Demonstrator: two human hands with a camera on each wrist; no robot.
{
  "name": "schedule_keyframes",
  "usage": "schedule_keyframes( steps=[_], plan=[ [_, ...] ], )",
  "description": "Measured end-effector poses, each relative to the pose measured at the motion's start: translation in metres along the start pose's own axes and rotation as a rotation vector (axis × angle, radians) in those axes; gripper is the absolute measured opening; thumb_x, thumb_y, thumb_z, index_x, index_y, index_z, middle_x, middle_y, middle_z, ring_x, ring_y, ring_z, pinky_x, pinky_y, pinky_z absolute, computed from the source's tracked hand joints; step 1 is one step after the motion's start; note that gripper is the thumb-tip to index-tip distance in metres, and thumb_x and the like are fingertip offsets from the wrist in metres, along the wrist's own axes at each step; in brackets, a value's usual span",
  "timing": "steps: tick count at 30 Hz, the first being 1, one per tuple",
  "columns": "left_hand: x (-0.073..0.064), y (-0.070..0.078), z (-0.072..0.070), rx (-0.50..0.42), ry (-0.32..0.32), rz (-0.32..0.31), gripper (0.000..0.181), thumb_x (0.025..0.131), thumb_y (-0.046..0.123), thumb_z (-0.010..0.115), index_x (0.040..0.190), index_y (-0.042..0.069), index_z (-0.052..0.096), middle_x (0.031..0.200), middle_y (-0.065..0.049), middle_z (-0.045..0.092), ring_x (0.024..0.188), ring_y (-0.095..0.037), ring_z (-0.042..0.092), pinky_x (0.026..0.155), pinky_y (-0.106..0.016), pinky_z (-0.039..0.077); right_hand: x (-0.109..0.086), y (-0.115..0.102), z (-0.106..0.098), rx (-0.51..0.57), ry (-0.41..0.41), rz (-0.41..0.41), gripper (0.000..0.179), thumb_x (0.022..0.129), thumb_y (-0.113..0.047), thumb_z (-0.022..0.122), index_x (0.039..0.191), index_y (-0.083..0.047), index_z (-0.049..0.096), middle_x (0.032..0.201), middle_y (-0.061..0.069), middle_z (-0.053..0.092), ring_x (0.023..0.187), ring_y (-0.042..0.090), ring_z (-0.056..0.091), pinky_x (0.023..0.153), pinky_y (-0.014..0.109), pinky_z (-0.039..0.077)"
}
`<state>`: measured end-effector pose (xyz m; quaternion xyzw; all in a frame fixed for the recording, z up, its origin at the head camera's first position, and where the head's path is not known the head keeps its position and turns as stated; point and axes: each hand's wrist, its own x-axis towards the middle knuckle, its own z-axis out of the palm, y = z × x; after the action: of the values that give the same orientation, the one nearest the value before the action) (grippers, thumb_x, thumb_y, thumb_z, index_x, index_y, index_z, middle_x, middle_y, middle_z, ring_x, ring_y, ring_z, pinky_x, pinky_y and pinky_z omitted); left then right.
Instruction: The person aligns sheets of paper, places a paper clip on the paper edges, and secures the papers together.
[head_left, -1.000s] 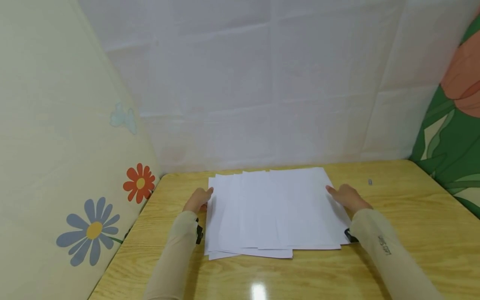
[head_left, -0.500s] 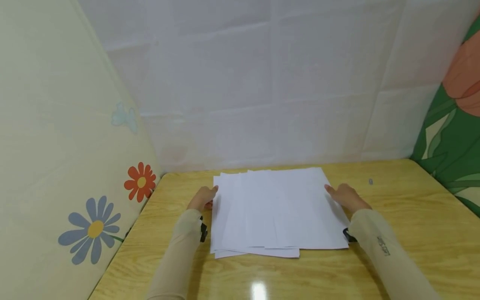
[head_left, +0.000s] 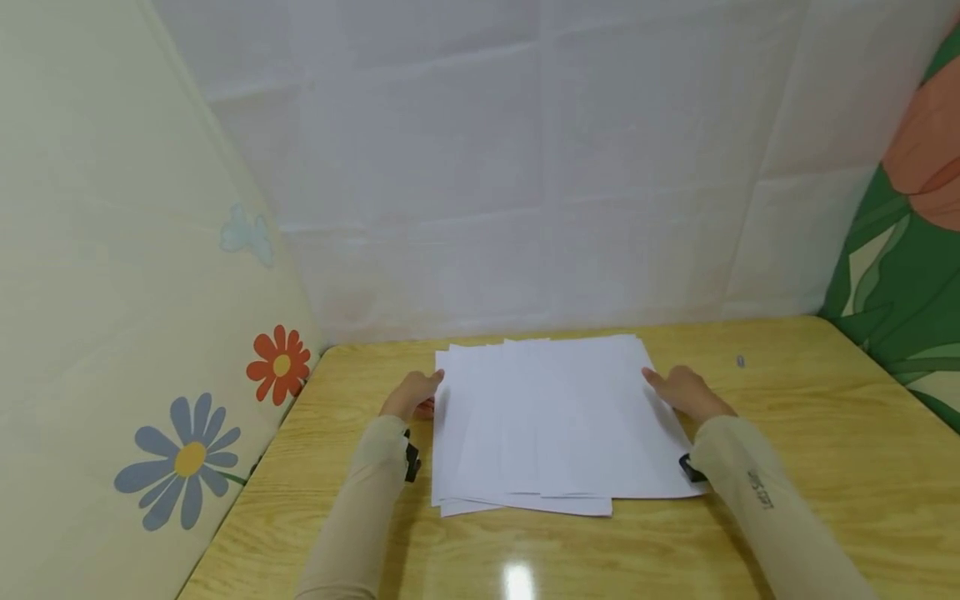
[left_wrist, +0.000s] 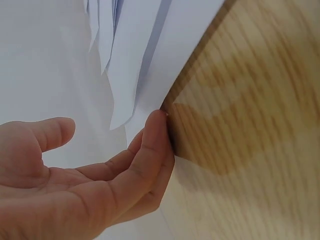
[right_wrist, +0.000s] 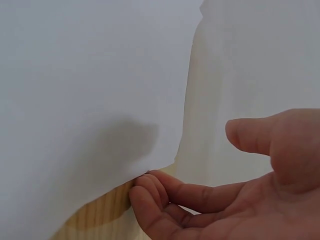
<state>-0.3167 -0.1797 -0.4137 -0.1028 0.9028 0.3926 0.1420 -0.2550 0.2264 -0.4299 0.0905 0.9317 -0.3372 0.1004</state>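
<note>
Several white paper sheets (head_left: 555, 425) lie in a loosely overlapping, staggered pile on the table. At the pile's left edge is my left hand (head_left: 409, 395); in the left wrist view its fingertips (left_wrist: 156, 125) touch the lowest sheets' edge at the tabletop, and the thumb stands apart. Uneven layered edges (left_wrist: 132, 65) fan out above those fingers. My right hand (head_left: 692, 393) is at the right edge. Its bent fingers (right_wrist: 145, 200) meet the paper edge (right_wrist: 100, 75) from the side, the thumb raised away from the paper. Neither hand pinches a sheet.
The wood-grain table (head_left: 525, 550) runs back to a creased white sheet wall (head_left: 525, 167). A small grey piece (head_left: 741, 362) lies at the right rear. Flower-printed panels (head_left: 187, 250) flank the table. Black wrist straps (head_left: 412, 462) show below the sleeves.
My left hand has moved right, and the sheets on that side have slid with it, so the pile is narrower. The right hand has shifted slightly left.
</note>
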Motion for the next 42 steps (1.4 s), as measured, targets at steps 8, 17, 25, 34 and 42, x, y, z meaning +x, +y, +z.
schedule_keyframes(
  steps=[8, 17, 25, 34, 42],
  plan=[
    [0.001, 0.001, 0.004, -0.029, -0.018, 0.001, 0.054, 0.102, 0.040, 0.044, 0.122, -0.010, 0.048, 0.075, -0.008, 0.051, 0.060, -0.015, 0.053, 0.056, -0.025, 0.052, 0.004, -0.002, 0.005, 0.009, -0.014, 0.029, 0.061, 0.104, -0.036, 0.033, 0.110, 0.024, 0.045, 0.080, 0.018, 0.048, 0.076, 0.029, 0.050, 0.068, 0.038, 0.044],
    [-0.004, 0.006, 0.006, -0.024, -0.051, 0.051, 0.052, 0.102, 0.038, 0.044, 0.120, -0.011, 0.050, 0.079, -0.008, 0.052, 0.064, -0.016, 0.057, 0.066, -0.030, 0.055, 0.007, -0.003, 0.006, 0.018, -0.038, 0.041, 0.065, 0.104, -0.037, 0.033, 0.121, 0.026, 0.038, 0.091, 0.024, 0.050, 0.085, 0.034, 0.050, 0.076, 0.043, 0.045],
    [-0.010, 0.010, 0.008, -0.063, -0.072, 0.055, 0.054, 0.103, 0.035, 0.044, 0.130, -0.011, 0.042, 0.082, -0.010, 0.050, 0.064, -0.017, 0.057, 0.070, -0.032, 0.056, 0.007, -0.006, 0.008, 0.042, -0.058, 0.055, 0.055, 0.104, -0.037, 0.033, 0.107, 0.017, 0.046, 0.076, 0.014, 0.047, 0.071, 0.025, 0.049, 0.063, 0.033, 0.041],
    [-0.012, 0.013, 0.015, -0.081, -0.068, 0.052, 0.056, 0.102, 0.035, 0.045, 0.134, -0.011, 0.039, 0.082, -0.010, 0.050, 0.065, -0.018, 0.055, 0.071, -0.033, 0.056, 0.010, -0.007, 0.010, 0.047, -0.070, 0.040, 0.058, 0.104, -0.035, 0.035, 0.111, 0.021, 0.045, 0.079, 0.016, 0.050, 0.073, 0.026, 0.051, 0.065, 0.032, 0.043],
    [-0.009, 0.019, 0.024, -0.076, -0.051, 0.045, 0.049, 0.102, 0.037, 0.046, 0.118, -0.009, 0.049, 0.080, -0.009, 0.049, 0.064, -0.017, 0.052, 0.068, -0.031, 0.056, 0.005, -0.009, 0.013, 0.070, -0.036, -0.018, 0.053, 0.103, -0.036, 0.036, 0.102, 0.016, 0.046, 0.069, 0.011, 0.046, 0.062, 0.021, 0.045, 0.058, 0.030, 0.039]
  ],
)
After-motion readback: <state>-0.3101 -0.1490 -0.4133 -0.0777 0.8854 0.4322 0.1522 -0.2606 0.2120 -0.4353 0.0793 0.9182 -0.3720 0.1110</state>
